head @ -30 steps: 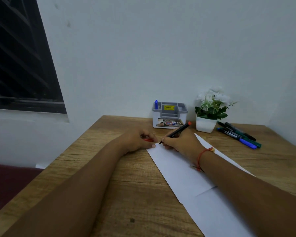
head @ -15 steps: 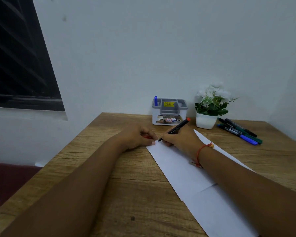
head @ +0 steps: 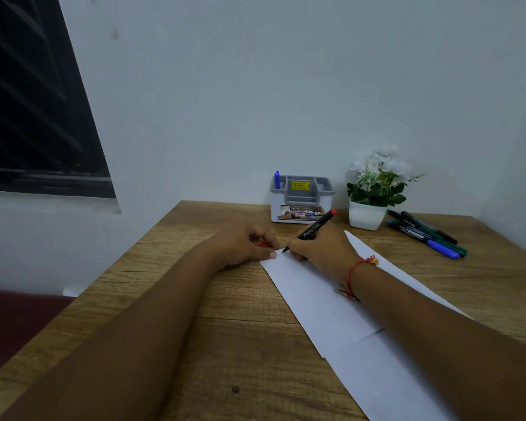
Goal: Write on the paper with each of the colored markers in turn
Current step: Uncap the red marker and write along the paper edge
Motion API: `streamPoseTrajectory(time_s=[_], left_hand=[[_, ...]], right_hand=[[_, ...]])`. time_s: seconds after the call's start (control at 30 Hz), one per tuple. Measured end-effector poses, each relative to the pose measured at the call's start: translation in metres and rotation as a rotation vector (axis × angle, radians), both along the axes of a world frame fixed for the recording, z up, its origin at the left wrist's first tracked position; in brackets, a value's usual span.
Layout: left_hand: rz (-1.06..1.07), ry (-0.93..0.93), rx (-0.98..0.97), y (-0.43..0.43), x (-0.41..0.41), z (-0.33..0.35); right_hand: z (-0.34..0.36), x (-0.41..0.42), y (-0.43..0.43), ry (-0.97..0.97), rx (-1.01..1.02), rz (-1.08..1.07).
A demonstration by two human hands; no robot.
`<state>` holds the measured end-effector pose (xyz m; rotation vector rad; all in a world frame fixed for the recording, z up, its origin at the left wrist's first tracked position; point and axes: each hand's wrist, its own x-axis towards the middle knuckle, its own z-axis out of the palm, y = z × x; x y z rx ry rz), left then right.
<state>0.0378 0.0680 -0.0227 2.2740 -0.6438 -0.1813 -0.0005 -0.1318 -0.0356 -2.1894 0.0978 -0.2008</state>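
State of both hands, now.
Left hand: curled round a small red thing, likely the cap.
Right hand: grips the red marker, tip at the paper.

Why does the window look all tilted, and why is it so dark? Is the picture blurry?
Head view: the wide lens bends things, so the window leans and the table spreads out toward the edges; the light is dim and soft, with only faint shadows; it is not blurry in the middle, where the lettering on the marker in the right hand can be read.
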Motion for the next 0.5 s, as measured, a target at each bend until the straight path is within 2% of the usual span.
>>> streamPoseTrajectory(time_s=[0.5], left_hand=[[-0.009,-0.02,-0.014,0.0005,0.0007,-0.0011]], right_hand=[[-0.001,0.0005,0.0,-0.011,0.024,0.01]])
